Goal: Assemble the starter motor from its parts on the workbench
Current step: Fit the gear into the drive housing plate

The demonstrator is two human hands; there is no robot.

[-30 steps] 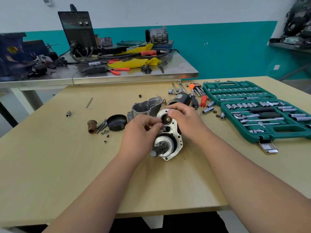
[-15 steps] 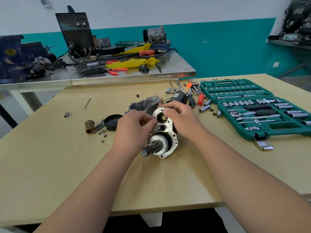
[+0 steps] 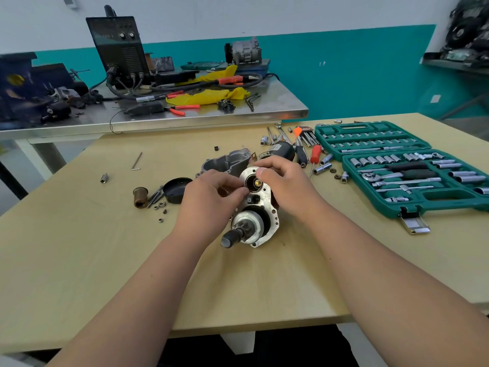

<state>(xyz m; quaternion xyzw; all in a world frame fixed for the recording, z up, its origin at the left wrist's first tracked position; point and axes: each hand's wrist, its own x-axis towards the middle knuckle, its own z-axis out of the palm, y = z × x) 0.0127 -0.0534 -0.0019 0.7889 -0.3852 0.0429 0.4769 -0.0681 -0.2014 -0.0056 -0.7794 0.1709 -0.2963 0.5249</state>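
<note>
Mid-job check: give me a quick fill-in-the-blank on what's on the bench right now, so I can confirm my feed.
1. The left hand and right hand both hold the ____.
2. The socket set case lies ____, to the right of the starter motor.
3. The black cap lies on the motor's ____ side.
4. The motor's pinion shaft points ____ the person.

Missing words: starter motor; open; left; toward.

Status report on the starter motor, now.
Left hand and right hand both grip starter motor by its upper bore. It lies on workbench, shaft toward camera. Grey housing close behind, black cap left; nothing blocking.
</note>
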